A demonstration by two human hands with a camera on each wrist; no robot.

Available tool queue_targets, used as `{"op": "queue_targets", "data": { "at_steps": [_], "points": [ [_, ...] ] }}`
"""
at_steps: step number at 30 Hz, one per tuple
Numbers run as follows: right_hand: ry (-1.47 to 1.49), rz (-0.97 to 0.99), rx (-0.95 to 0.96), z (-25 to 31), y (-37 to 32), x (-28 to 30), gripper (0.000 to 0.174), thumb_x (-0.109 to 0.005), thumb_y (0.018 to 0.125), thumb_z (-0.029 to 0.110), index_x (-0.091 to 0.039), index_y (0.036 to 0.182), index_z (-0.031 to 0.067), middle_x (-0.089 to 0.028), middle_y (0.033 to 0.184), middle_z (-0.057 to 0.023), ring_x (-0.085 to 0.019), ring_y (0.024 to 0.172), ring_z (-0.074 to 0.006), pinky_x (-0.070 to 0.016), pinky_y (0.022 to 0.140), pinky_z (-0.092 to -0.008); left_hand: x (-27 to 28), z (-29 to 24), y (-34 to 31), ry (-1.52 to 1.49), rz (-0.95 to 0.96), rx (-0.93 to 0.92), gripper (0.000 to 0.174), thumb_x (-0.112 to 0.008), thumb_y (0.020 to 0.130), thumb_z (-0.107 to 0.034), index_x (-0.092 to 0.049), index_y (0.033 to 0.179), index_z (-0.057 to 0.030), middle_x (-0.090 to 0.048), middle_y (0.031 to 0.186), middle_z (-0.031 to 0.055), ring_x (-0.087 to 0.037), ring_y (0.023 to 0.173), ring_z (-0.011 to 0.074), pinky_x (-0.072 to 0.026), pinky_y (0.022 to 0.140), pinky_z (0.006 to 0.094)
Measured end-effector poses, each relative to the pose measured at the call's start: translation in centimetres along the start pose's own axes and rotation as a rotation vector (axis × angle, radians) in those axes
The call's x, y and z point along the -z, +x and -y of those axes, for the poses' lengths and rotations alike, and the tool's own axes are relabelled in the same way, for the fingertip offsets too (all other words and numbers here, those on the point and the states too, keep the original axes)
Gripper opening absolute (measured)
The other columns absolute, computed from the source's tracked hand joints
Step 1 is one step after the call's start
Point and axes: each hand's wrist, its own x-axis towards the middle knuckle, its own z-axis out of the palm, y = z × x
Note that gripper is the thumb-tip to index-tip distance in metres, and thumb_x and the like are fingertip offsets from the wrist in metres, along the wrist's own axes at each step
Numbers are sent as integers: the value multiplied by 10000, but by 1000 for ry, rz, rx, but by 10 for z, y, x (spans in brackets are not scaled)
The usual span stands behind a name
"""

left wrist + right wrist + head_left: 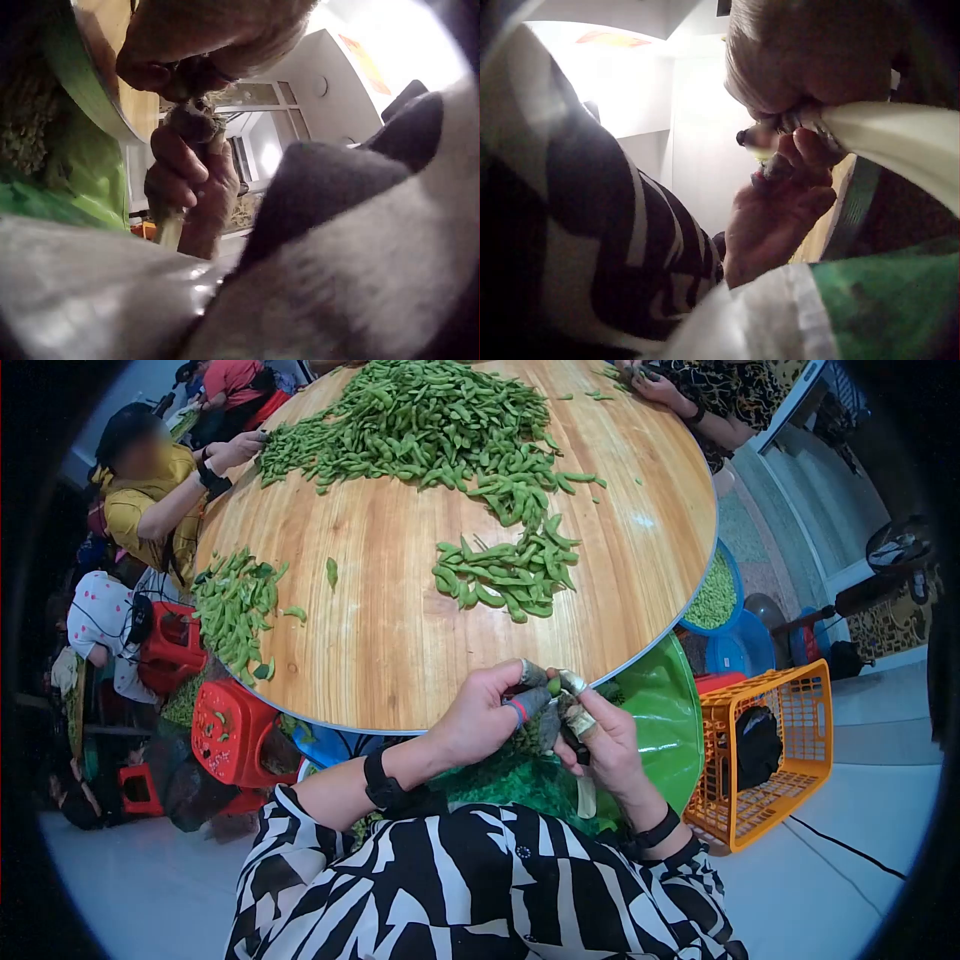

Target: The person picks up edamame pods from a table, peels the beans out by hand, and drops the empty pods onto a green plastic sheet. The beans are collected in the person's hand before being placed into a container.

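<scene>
Over the table's near edge both hands meet, with wraps on several fingertips. My left hand [478, 712] pinches a green pod [554, 686] between thumb and finger. My right hand [607, 745] is curled at the pod's other side, a pale strip [586, 797] hanging below its fingers; in the right wrist view this pale strip [900, 139] looks broad and smooth. The left wrist view shows the right hand [191, 176] with bent fingers. A small group of pods [515, 575] lies on the wooden table [370, 650] ahead of the hands.
A large pod heap [430, 425] covers the table's far part, and more pods [235, 605] lie at its left. Beneath my hands is a green bag [665, 720]. An orange crate [775, 750] and a blue basin of beans [712, 595] stand right. Other people sit around the table.
</scene>
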Motion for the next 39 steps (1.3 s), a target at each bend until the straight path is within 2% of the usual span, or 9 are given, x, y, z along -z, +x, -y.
{"op": "queue_targets", "data": {
  "at_steps": [12,18,20,21,24,26,31,37,39],
  "points": [
    [-134,-106,30,-1,1,-5,388,-436,950,44,-491,1334,26,-495,685,29,-412,510,-30,-323,447,-175,8,4,2,405,-29,-155,157,-556,881,-20,-620,1015,31,-616,835,30,-567,776,107,-478,719,262],
    [-213,-75,29,3,-1,4,378,-478,915,9,-534,1289,21,-590,803,-7,-517,595,-60,-419,531,-202,10,2,5,-158,23,155,137,-570,915,-124,-631,945,-6,-590,757,10,-514,641,86,-432,572,238],
    [-768,-32,587,-1,5,7,402,-506,879,-12,-532,1280,10,-635,894,-77,-603,734,-123,-488,664,-255,12,1,5,-352,92,273,143,-554,921,-138,-634,941,-21,-574,742,-3,-486,605,61,-401,521,218],
    [-769,-29,586,-3,4,8,402,-506,879,-12,-532,1280,10,-635,894,-77,-603,734,-123,-488,664,-255,12,-1,4,-354,91,272,143,-554,921,-138,-634,941,-21,-574,742,-3,-486,605,61,-401,521,218],
    [-795,-9,539,-2,1,9,432,-540,837,-16,-523,1268,2,-637,930,-133,-632,843,-181,-496,769,-293,9,-4,5,-30,106,253,138,-578,916,-139,-610,984,-22,-573,770,-13,-495,618,61,-403,533,207],
    [-630,-66,291,3,-4,5,408,-568,819,-3,-529,1224,-2,-624,884,-128,-623,776,-180,-496,722,-287,3,2,3,103,102,176,127,-570,914,-123,-606,996,-33,-568,760,-15,-488,629,53,-404,541,211],
    [-739,-131,285,-3,-2,5,316,-590,790,39,-552,1102,3,-594,770,-97,-583,660,-169,-477,623,-287,13,-2,-5,321,111,60,128,-580,892,-94,-599,993,-18,-579,769,-2,-496,670,60,-428,578,234],
    [-642,-31,66,-16,-6,23,204,-581,838,58,-570,1031,-5,-579,716,-79,-548,564,-145,-454,552,-274,82,-48,-16,1394,-298,-430,179,-597,747,15,-603,920,-31,-573,851,128,-583,768,301,-479,670,387],
    [-607,-47,66,9,-9,12,194,-564,878,62,-575,1062,-2,-585,740,-30,-555,594,-101,-456,549,-257,109,-49,-3,1443,-352,-496,187,-596,733,22,-601,912,-34,-561,858,135,-570,795,325,-477,680,403]
  ]
}}
